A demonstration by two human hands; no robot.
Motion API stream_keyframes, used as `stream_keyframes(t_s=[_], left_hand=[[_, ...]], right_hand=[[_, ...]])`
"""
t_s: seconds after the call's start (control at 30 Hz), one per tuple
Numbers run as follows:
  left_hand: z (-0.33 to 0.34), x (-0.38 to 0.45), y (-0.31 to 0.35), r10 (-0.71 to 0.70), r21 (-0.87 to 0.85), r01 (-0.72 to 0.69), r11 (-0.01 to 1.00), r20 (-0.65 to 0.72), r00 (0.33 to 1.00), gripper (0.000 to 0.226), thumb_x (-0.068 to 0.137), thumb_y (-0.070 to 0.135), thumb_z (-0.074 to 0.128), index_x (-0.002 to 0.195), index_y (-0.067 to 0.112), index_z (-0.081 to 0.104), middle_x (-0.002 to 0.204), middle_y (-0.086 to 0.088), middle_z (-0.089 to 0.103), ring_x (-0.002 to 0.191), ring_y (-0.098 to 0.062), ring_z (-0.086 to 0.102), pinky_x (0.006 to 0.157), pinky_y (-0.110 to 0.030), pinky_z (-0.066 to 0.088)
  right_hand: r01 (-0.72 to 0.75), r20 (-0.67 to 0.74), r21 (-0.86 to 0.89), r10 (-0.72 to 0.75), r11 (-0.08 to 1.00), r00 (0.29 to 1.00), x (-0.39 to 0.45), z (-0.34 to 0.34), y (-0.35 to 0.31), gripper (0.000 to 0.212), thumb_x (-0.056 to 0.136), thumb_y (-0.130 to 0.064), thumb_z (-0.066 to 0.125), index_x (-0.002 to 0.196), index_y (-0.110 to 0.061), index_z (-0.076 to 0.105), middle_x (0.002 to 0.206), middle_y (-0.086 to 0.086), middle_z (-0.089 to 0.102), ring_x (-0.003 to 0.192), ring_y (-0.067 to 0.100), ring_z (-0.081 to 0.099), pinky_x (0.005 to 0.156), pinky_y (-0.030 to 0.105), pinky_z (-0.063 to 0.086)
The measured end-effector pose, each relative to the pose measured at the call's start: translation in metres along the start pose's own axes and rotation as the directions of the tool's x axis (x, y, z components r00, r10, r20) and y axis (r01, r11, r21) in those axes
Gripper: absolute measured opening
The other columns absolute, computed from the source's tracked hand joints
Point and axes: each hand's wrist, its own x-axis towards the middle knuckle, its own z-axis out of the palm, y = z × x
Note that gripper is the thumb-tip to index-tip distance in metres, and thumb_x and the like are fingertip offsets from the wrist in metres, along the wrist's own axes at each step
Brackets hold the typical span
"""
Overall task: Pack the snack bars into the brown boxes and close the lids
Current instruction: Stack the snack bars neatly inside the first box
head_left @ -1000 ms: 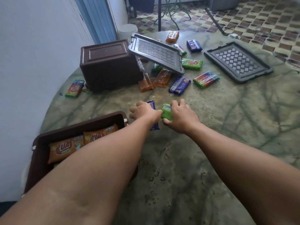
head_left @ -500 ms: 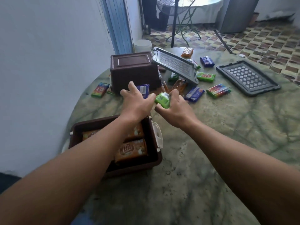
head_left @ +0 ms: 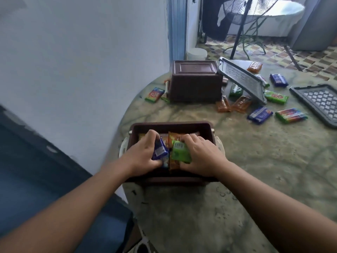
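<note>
A: Largest item first?
B: Round green marbled table, set against a white wall.

A: Containers?
B: Two brown boxes. Open brown box at the near edge of the table, holding orange-wrapped bars. Second brown box farther back, standing base-up.

A: Lids?
B: Two grey lids. One grey lid tilted, its upper edge beside the far box, its lower edge on the table. Flat grey lid lying at the right edge.

A: Hands?
B: Both inside the open box. Left hand, fingers curled round a blue bar. Right hand, fingers curled over a green bar, thumb under its near end. The two bars sit side by side on top of the orange ones.

A: Loose stock?
B: Scattered on the table round the tilted lid: blue wrapped bar, rainbow-striped bar, green wrapped bar, amber bars, another blue one. One striped bar lies left of the far box.
</note>
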Motion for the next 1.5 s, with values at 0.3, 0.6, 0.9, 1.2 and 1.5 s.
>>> stream_keyframes(t_s=[0.3,0.6,0.9,1.2,1.5], left_hand=[[0.018,-0.006,-0.021,0.084,0.118,-0.076,0.990,-0.064,0.994,0.060,0.077,0.048,0.078,0.127,0.040,0.046,0.129,0.016,0.049,0.113,-0.014,0.056,0.091,-0.041,0.054],[0.022,-0.006,-0.028,0.200,0.129,-0.182,0.975,-0.149,0.968,0.036,0.092,0.041,0.068,0.126,0.033,0.063,0.121,0.015,0.061,0.110,-0.009,0.057,0.092,-0.038,0.054],[0.012,0.000,-0.024,0.073,-0.072,-0.085,0.994,-0.159,0.985,0.047,0.107,0.043,0.043,0.143,0.017,0.057,0.141,0.002,0.062,0.130,-0.014,0.056,0.105,-0.028,0.047],[0.008,0.015,-0.041,0.186,0.259,-0.137,0.956,-0.175,0.967,0.053,0.101,0.049,0.053,0.150,0.030,0.048,0.120,0.001,0.046,0.109,-0.016,0.040,0.097,-0.039,0.046],[0.012,0.004,-0.044,0.190,0.392,-0.161,0.906,-0.036,0.981,0.075,0.076,0.081,0.052,0.138,0.040,0.055,0.128,0.012,0.056,0.120,-0.014,0.045,0.104,-0.040,0.034]], right_hand=[[0.011,0.007,-0.082,-0.010,0.997,1.000,-0.003,0.005,0.004,0.080,0.079,-0.062,0.067,0.147,-0.035,0.034,0.144,-0.003,0.044,0.127,0.023,0.047,0.105,0.041,0.044],[0.017,-0.006,-0.047,-0.017,0.999,1.000,-0.003,0.005,0.004,0.081,0.076,-0.064,0.068,0.148,-0.038,0.038,0.144,-0.007,0.046,0.129,0.020,0.046,0.106,0.039,0.043],[0.003,-0.031,-0.022,-0.004,1.000,1.000,-0.004,0.005,0.006,0.080,0.077,-0.067,0.065,0.146,-0.036,0.040,0.141,-0.007,0.047,0.125,0.018,0.048,0.104,0.038,0.045],[0.000,-0.019,-0.030,-0.001,1.000,1.000,-0.002,0.006,0.007,0.080,0.076,-0.067,0.065,0.145,-0.035,0.040,0.141,-0.006,0.047,0.122,0.019,0.050,0.102,0.038,0.046],[-0.021,-0.022,-0.015,0.021,1.000,1.000,-0.001,0.006,0.007,0.080,0.076,-0.068,0.064,0.145,-0.035,0.042,0.140,-0.007,0.047,0.123,0.018,0.049,0.102,0.038,0.046]])
